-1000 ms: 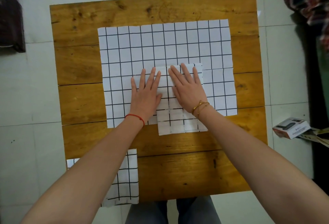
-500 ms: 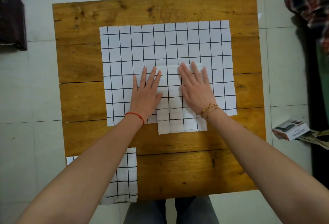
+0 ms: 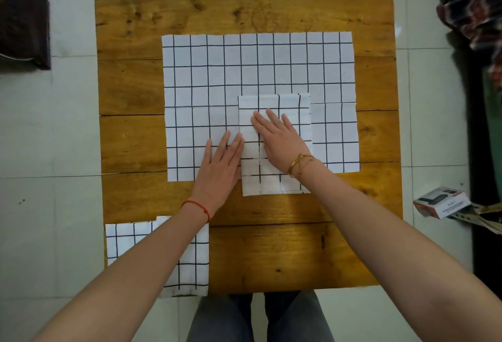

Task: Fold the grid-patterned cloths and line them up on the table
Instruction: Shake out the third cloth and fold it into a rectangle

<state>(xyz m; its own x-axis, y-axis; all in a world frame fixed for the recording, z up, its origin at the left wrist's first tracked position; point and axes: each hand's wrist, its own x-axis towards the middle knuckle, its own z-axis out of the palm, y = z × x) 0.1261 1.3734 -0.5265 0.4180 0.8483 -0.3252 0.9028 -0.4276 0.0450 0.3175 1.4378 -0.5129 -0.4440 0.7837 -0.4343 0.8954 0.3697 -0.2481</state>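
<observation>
A small folded grid cloth point(image 3: 274, 178) lies on top of a large unfolded grid cloth point(image 3: 244, 70) in the middle of the wooden table point(image 3: 285, 254). My right hand point(image 3: 279, 138) presses flat on the folded cloth, fingers straight. My left hand point(image 3: 220, 165) lies flat beside it, its fingers along the folded cloth's left edge and its palm on the large cloth. Another folded grid cloth point(image 3: 190, 268) sits at the near left corner of the table, partly hidden under my left forearm.
A small cardboard box point(image 3: 440, 202) lies on the tiled floor to the right of the table. Dark patterned fabric point(image 3: 475, 7) hangs at the upper right, and a dark object point(image 3: 24, 24) sits at the upper left. My legs show below the table's near edge.
My left hand has slid back toward me and to the left edge of the folded cloth. My right hand has shifted left on the folded cloth.
</observation>
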